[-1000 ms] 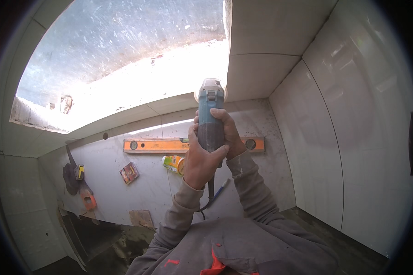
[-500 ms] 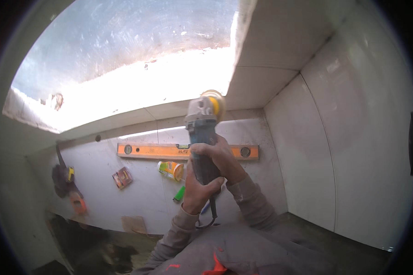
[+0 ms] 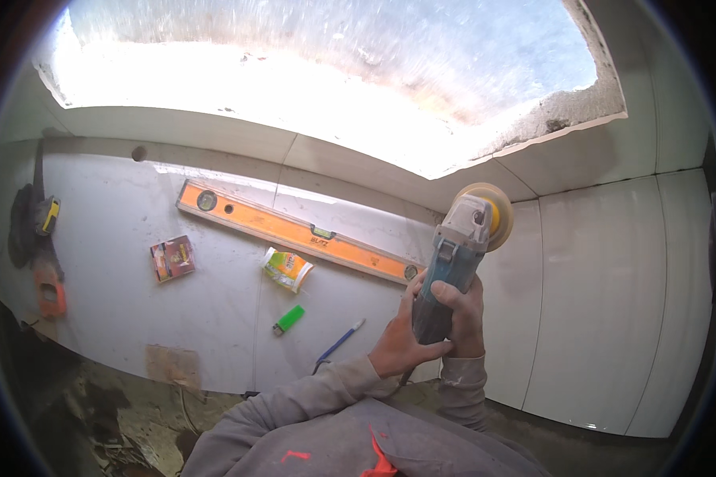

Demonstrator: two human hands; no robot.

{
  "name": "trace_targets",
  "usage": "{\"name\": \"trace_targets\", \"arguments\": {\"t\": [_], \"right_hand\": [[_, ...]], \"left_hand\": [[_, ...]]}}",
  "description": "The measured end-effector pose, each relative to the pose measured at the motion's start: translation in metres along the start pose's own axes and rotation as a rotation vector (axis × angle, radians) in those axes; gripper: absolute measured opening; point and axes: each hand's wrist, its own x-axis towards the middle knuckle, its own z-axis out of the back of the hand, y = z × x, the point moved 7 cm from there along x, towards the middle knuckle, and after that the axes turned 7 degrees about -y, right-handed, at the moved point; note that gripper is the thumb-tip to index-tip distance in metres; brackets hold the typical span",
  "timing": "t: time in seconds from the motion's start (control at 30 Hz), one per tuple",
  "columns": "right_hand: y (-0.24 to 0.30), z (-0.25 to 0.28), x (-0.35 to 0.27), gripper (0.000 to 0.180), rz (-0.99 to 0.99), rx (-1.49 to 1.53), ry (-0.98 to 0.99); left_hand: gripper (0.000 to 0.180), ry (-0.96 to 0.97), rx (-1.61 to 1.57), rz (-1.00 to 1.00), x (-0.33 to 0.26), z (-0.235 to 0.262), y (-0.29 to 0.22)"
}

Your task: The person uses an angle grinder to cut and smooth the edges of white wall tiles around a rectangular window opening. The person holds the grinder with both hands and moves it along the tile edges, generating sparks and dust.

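Note:
An angle grinder (image 3: 441, 278) with a blue-grey body and a pale gear head is held in both hands, its head pointing up and slightly right. A round cream-coloured disc (image 3: 499, 219) with a yellow centre is fitted on its right side, near the corner where the sill meets the tiled wall. My left hand (image 3: 398, 338) is closed round the rear of the body, thumb lying across it. Further up on the right side, my right hand (image 3: 467, 314) grips the body with its thumb on top. An orange spirit level (image 3: 286, 232) lies just left of the grinder.
On the white tiled surface (image 3: 215, 318) lie a green lighter (image 3: 289, 319), a blue pen (image 3: 340, 342), an orange-green packet (image 3: 287, 269) and a red-brown pack (image 3: 173, 258). At far left are a yellow tape measure (image 3: 48, 216) and an orange-handled tool (image 3: 51, 296). A rough-edged bright opening (image 3: 215, 75) is ahead.
The head view has shifted, showing more of the opening's right edge. Both hands have carried the grinder rightward from in front of the level toward the right wall, still gripping it.

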Motion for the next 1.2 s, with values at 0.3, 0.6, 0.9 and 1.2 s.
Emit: {"name": "trace_targets", "arguments": {"t": [0.3, 0.6, 0.9, 1.2], "right_hand": [[-0.021, -0.050, -0.033, 0.073, -0.018, 0.404, 0.363], [-0.036, -0.047, -0.044, 0.057, -0.131, 0.495, 0.381], [-0.040, -0.049, -0.006, 0.069, 0.060, 0.023, 0.013], [-0.028, -0.036, 0.076, 0.076, -0.014, 0.121, 0.102]], "left_hand": [[0.069, 0.192, -0.036, 0.352, -0.061, 0.033, 0.008], [0.063, -0.083, 0.245, 0.199, -0.079, 0.036, -0.005], [0.054, -0.177, 0.322, 0.245, -0.045, 0.036, -0.017], [0.054, -0.147, 0.118, 0.221, 0.034, 0.014, -0.014]]}}
